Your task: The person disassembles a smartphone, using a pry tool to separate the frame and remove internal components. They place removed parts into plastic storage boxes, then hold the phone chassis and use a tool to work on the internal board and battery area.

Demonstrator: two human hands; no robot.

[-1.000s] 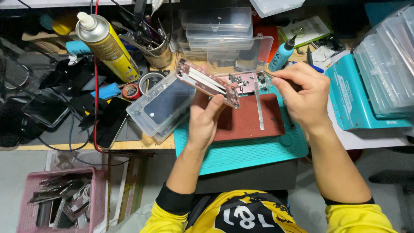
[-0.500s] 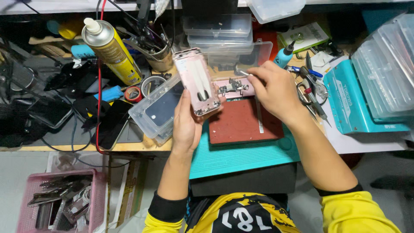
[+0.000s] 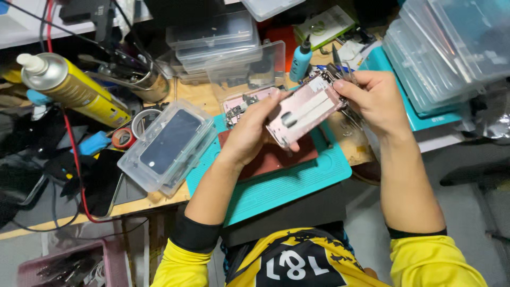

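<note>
A pink phone housing with a pale strip inside is held up above the bench between both hands. My left hand grips its lower left end. My right hand holds its upper right end, and metal tweezers show by those fingers. Below them lie a teal work mat with a dark red pad on it. Another pink phone part rests behind my left hand.
A clear plastic case holding a dark phone screen lies left of the mat. A yellow spray can, a tape roll, stacked clear boxes, a blue-capped bottle and teal-and-clear bins crowd the wooden bench.
The phone housing has turned from upright in my left hand to lying slanted between both hands. My right hand has come onto its upper end, and the view has shifted left.
</note>
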